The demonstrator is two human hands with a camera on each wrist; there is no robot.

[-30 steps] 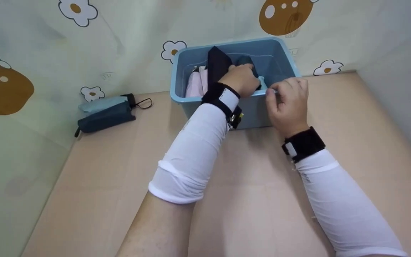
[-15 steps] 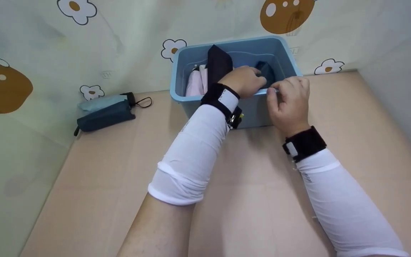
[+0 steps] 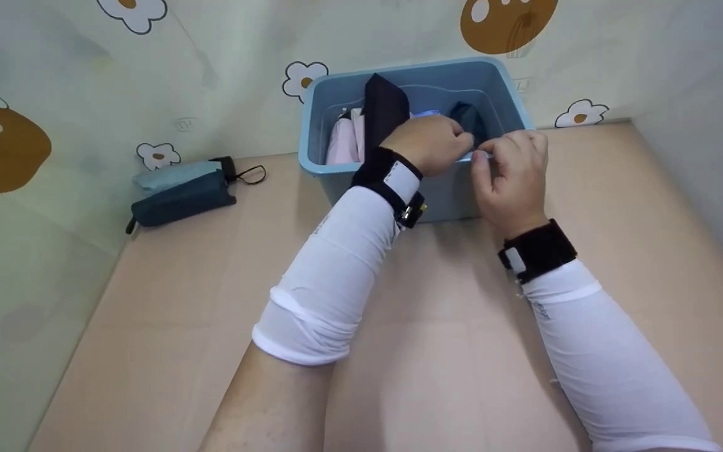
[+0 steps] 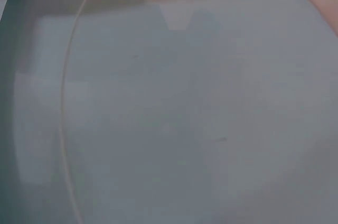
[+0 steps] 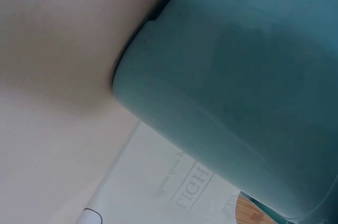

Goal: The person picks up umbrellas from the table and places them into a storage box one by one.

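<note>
A blue plastic bin [image 3: 317, 168] stands against the patterned back wall. My left hand [image 3: 433, 143] reaches over its front rim, and its fingertips are hidden. My right hand [image 3: 515, 176] grips the front rim near the right corner, with the thumb outside. Inside the bin, pale pink folded cloth items [image 3: 344, 139] lie at the left, beside a black folded item [image 3: 384, 108] that stands upright. Next to my left fingers is a dark teal folded item [image 3: 469, 119]. A bit of blue-violet cloth [image 3: 425, 114] shows behind that hand. The left wrist view shows mostly the bin wall [image 4: 158, 102].
Left of the bin, a dark teal folded umbrella [image 3: 182, 199] lies against a light blue one [image 3: 173, 176] on the beige surface [image 3: 424, 289]. A black loop strap [image 3: 252, 174] sticks out towards the bin. Walls border the surface at the back and both sides.
The dark teal item in the bin has shifted right, away from under my left hand. That hand has moved slightly right, and blue-violet cloth now shows behind it. My right hand stays on the rim.
</note>
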